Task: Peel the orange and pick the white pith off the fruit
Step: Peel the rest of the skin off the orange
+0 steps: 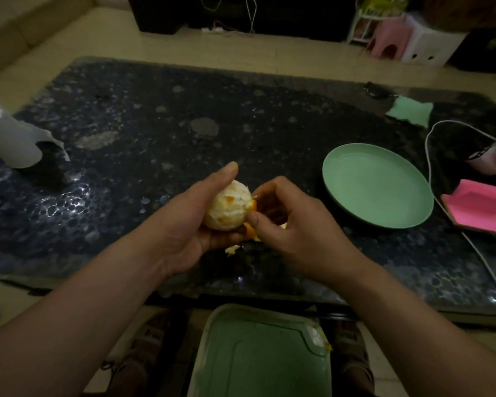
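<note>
Dim room, with a dark speckled desk filling my view. Well left of the orange stands a white paper roll. My left hand cups the orange just above the desk, thumb over its top and fingers curled beneath. The fruit is mostly bare and coated in white pith. A scrap lies on the desk just under the orange. Against the orange's right side my right hand is curled, thumb and fingertips pinching a strip of peel. Below the orange, past the desk's near edge, sits a green tray. Well right of it lies a green plate.

I judge the risks to be these: a hard tug could snap the strip short or tear a segment, too tight a left grip could burst juice, and loose bits could miss the tray.
</note>
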Demonstrator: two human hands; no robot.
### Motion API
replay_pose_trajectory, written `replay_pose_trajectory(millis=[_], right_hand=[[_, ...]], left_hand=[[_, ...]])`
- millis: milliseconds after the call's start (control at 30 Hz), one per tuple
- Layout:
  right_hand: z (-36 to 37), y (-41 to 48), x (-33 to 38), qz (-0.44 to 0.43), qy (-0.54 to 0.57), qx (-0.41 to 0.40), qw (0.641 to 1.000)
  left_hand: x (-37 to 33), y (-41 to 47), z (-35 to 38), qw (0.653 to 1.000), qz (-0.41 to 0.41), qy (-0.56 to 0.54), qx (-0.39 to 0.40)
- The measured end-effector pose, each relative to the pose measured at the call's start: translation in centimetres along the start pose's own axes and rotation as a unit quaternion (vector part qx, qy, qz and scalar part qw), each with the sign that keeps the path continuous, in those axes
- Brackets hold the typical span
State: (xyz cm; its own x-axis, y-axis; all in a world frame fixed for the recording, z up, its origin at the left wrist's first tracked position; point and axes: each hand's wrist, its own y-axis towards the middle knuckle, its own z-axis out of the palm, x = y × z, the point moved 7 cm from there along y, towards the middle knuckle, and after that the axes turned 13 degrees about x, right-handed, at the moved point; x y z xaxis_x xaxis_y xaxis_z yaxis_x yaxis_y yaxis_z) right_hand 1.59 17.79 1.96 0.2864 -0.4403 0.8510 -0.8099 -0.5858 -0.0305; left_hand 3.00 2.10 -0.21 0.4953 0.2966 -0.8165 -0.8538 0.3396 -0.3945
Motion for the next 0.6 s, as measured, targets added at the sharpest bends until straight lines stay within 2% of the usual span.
replay_pose_trajectory(millis=[100,200,300,433,600], right_hand=[[0.62,0.06,0.27,-0.002,-0.019,-0.021,1.000],[0.84,0.05,0.22,-0.006,-0.020,-0.046,0.999],[0.79,-0.10,0.05,-0.004,0.003,-0.068,0.998],[1.05,-0.05,0.05,-0.013,-0.007,-0.028,0.999],[0.95,-0.01,0.19,-0.020,-0.035,-0.029,0.999]], left_hand=[[-0.36,-0.17,0.44,0.996,0.043,0.064,-0.047],[-0.13,-0.22,0.89,0.995,0.053,0.074,-0.051],[0.02,-0.12,0.84,0.997,0.048,0.054,-0.041],[-0.22,-0.15,0.33,0.998,0.030,0.048,-0.033],[0.23,-0.30,0.43,1.000,-0.005,0.017,-0.004]])
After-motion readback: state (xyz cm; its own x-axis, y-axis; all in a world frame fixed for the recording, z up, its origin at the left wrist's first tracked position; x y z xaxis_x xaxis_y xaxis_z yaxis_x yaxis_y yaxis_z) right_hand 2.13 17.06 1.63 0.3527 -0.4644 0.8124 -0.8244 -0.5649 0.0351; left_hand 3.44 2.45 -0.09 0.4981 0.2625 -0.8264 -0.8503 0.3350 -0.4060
